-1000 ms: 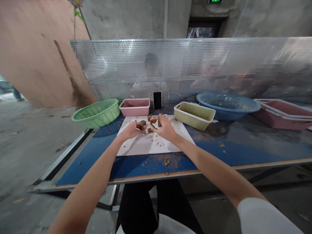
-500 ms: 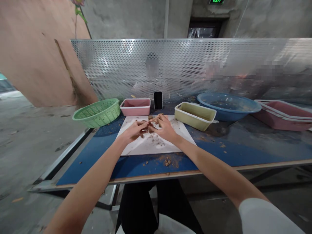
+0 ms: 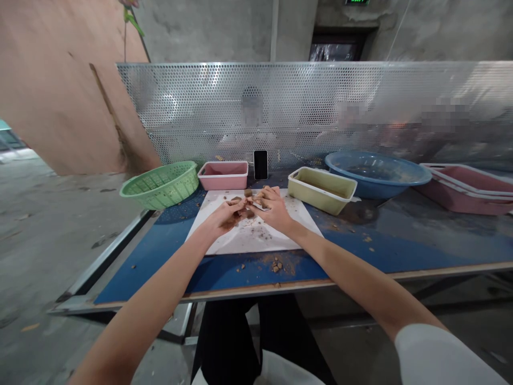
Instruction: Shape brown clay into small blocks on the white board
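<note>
"Hands?"
"Left hand [image 3: 225,215] and right hand [image 3: 276,211]: fingers bent, tips close together above white board [image 3: 224,244]. Can't tell what either pinches."
"Brown lumps [image 3: 248,192]?"
"On the board, around the fingertips. Phone [image 3: 261,164] upright beyond, between pink tray [image 3: 224,183] and yellow-green tray [image 3: 316,197]."

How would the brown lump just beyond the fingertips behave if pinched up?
The brown lump may shed bits, judging by the crumbs on the white sheet. Its chunky, blocky look suggests it is stiff and unlikely to roll far.
</note>
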Demonstrator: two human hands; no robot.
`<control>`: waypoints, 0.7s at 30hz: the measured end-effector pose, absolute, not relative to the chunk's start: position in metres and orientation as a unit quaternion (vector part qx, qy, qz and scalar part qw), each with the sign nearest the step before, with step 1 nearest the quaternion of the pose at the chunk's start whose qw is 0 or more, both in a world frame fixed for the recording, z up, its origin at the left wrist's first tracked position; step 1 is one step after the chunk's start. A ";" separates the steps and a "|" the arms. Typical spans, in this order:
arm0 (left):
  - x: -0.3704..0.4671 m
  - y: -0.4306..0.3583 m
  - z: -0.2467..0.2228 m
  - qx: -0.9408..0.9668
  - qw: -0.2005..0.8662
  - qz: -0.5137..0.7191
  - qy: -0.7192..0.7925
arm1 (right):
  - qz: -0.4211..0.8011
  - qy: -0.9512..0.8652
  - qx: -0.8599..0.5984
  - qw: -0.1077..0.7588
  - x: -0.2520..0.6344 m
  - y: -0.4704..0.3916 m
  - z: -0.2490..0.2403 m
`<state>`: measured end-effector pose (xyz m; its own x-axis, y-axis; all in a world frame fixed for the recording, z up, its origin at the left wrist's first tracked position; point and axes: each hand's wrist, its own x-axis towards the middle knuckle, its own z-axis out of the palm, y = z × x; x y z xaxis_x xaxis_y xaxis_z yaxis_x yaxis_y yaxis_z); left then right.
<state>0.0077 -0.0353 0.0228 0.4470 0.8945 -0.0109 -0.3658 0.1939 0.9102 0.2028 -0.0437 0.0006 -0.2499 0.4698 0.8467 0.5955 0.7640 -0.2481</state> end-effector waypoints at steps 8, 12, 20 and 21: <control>0.001 -0.029 0.023 0.492 0.701 0.416 0.305 | 0.024 -0.787 -0.335 0.518 0.206 -0.046 0.007; -0.003 -0.030 0.025 0.513 0.700 0.396 0.299 | 0.035 -0.799 -0.306 0.516 0.208 -0.047 0.011; -0.002 -0.032 0.023 0.529 0.705 0.376 0.284 | 0.057 -0.814 -0.308 0.490 0.207 -0.046 0.011; -0.002 -0.031 0.023 0.525 0.706 0.380 0.285 | 0.053 -0.816 -0.301 0.492 0.207 -0.046 0.010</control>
<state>-0.0019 -0.0314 0.0233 0.5477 0.8367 -0.0036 -0.2377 0.1597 0.9581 0.2070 -0.0456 0.0103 -0.3360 0.5423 0.7701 0.4387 0.8136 -0.3815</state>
